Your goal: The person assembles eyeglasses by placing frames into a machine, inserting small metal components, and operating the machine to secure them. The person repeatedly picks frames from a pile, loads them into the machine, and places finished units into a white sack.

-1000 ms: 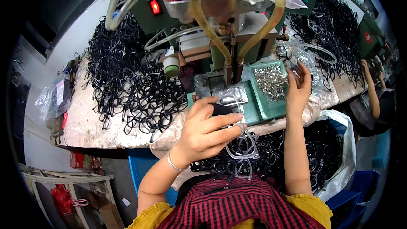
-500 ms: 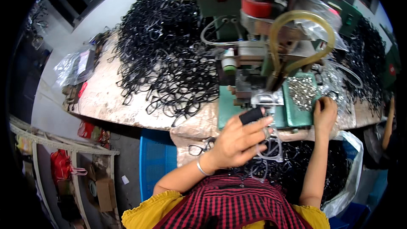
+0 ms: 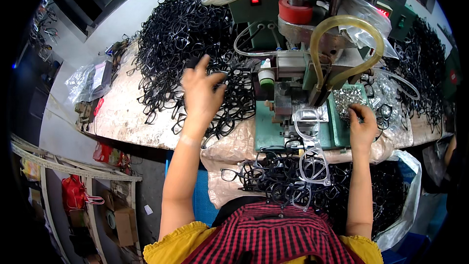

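My left hand [image 3: 201,90] reaches over the large heap of black eyeglass frames [image 3: 183,24] at the left. Its fingers are spread with nothing seen in them, and one wears a black finger cover. My right hand [image 3: 362,124] is at the right edge of a green tray [image 3: 342,139] of small shiny metal pieces [image 3: 346,99]. Its thumb and forefinger are pinched together; anything between them is too small to make out. Left of this tray, clear eyeglass frames [image 3: 315,166] hang from below the machine head down over more black frames.
A green press machine with a red collar [image 3: 295,11] and a looped yellowish hose [image 3: 376,54] stands ahead. Close to my lap lies another pile of black frames [image 3: 264,173]. A white sack edge [image 3: 413,186] is at the right, and a plastic bag [image 3: 83,80] far left.
My left hand has left the clear frames under the machine and moved up and left to the black heap. My right hand has shifted slightly left and down along the tray.
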`<action>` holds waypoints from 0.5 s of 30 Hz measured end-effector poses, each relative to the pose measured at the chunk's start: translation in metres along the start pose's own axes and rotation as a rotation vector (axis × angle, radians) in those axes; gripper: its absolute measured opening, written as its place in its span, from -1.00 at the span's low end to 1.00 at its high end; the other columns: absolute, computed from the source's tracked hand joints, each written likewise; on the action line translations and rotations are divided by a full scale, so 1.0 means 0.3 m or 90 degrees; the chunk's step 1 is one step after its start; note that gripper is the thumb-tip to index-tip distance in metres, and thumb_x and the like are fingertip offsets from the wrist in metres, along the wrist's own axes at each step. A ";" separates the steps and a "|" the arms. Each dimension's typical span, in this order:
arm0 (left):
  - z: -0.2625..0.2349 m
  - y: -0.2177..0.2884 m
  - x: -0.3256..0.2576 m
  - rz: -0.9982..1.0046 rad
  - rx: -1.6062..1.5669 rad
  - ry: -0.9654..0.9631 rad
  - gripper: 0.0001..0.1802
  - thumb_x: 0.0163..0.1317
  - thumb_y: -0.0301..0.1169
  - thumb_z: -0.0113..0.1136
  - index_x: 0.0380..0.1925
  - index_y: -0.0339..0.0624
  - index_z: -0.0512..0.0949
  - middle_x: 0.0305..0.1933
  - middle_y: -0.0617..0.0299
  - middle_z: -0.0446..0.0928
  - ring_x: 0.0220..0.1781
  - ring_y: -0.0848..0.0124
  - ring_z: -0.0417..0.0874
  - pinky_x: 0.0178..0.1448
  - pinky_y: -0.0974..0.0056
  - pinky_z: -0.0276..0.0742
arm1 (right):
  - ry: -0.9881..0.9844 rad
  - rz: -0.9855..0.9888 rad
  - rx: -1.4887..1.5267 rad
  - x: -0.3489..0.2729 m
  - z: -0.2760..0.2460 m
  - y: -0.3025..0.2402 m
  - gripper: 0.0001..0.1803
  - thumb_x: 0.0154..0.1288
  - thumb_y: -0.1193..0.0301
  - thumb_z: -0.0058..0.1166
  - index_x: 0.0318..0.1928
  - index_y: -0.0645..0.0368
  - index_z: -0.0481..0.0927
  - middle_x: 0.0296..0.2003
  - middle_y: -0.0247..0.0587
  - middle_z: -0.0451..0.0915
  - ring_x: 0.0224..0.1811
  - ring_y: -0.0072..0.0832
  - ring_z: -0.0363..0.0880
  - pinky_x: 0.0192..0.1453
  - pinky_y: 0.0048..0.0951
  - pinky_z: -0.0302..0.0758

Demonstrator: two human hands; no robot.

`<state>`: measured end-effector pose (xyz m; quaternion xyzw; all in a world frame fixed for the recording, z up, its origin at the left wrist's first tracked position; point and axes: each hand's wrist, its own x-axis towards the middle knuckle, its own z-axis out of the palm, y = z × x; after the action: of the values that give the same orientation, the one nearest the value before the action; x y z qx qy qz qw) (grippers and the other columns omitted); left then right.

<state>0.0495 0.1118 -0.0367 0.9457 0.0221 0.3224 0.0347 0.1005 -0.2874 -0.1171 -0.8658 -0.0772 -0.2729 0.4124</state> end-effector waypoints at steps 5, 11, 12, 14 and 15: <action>0.344 -0.169 -0.098 -0.147 -0.082 -0.007 -0.79 0.02 -0.37 0.42 -0.28 0.11 0.80 0.33 0.09 0.48 0.12 0.07 0.46 0.28 0.10 0.32 | 0.035 0.052 -0.015 -0.092 -0.078 0.052 -0.86 0.17 0.58 0.21 -0.23 0.27 0.71 -0.29 -0.12 0.69 -0.18 -0.29 0.65 0.17 -0.36 0.46; 0.180 -0.136 0.023 -0.274 -0.777 0.170 -0.71 0.51 -0.36 0.03 0.09 -0.25 0.57 -0.15 0.24 0.66 -0.18 0.53 0.66 -0.10 0.46 0.54 | 0.044 0.183 0.104 -0.179 -0.234 0.035 -0.87 0.15 0.62 0.24 -0.25 0.31 0.70 -0.30 -0.20 0.68 -0.19 -0.44 0.62 0.01 -0.45 0.50; 0.159 -0.116 0.051 -0.291 -0.776 0.150 -0.69 0.53 -0.33 0.00 0.12 -0.24 0.56 -0.19 0.25 0.64 -0.26 0.57 0.62 -0.19 0.49 0.51 | 0.018 0.166 0.134 -0.163 -0.224 -0.024 -0.87 0.15 0.63 0.24 -0.25 0.31 0.70 -0.29 -0.20 0.68 -0.19 -0.43 0.63 0.01 -0.45 0.50; 0.136 -0.114 0.076 -0.295 -0.721 0.098 -0.66 0.56 -0.28 -0.05 0.14 -0.20 0.54 -0.31 0.31 0.58 -0.45 0.66 0.45 -0.41 0.51 0.36 | -0.059 0.094 0.200 -0.071 -0.185 -0.181 -0.86 0.14 0.63 0.24 -0.25 0.31 0.69 -0.27 -0.21 0.69 -0.18 -0.44 0.63 0.02 -0.46 0.50; 0.154 -0.137 0.068 -0.317 -0.662 0.089 -0.66 0.52 -0.31 0.02 0.14 -0.26 0.54 -0.29 0.31 0.57 -0.31 0.58 0.53 -0.24 0.49 0.43 | -0.112 0.037 0.231 -0.020 -0.154 -0.250 -0.87 0.13 0.62 0.25 -0.26 0.32 0.69 -0.26 -0.23 0.69 -0.18 -0.45 0.64 0.02 -0.46 0.51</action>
<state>0.0931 0.1516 -0.0642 0.7474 0.0849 0.3345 0.5677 0.0496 -0.2731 -0.0462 -0.7994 -0.1361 -0.1659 0.5612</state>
